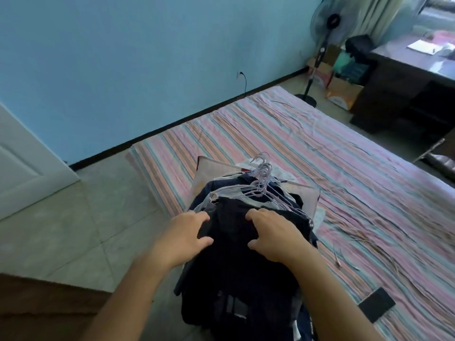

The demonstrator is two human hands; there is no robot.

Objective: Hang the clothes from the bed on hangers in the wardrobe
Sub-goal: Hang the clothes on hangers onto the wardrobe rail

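From the head view, you are looking down at a pile of dark clothes (246,267) lying on the near corner of the bed (344,168), which is wearing a striped sheet in pink, teal and orange. Your left hand (187,235) is resting on the left edge of the top dark garment, its fingers (200,219) curling over the cloth and the thumb lying lower down, so it is gripping the fabric loosely. Your right hand (273,235) is sitting on the same garment just to the right, its fingers (253,215) bending down into the cloth and holding it too. Just beyond your hands, a bunch of pale hangers (262,183) is lying on top of the pile, hooks pointing away from you (several are tangled together). A pillow (209,168) is showing under the far side of the clothes. A black flat object (376,303) is lying on the sheet to your right. Farther off, a standing fan (325,28) is standing beside a dark surface (398,77) near the blue wall (123,57).
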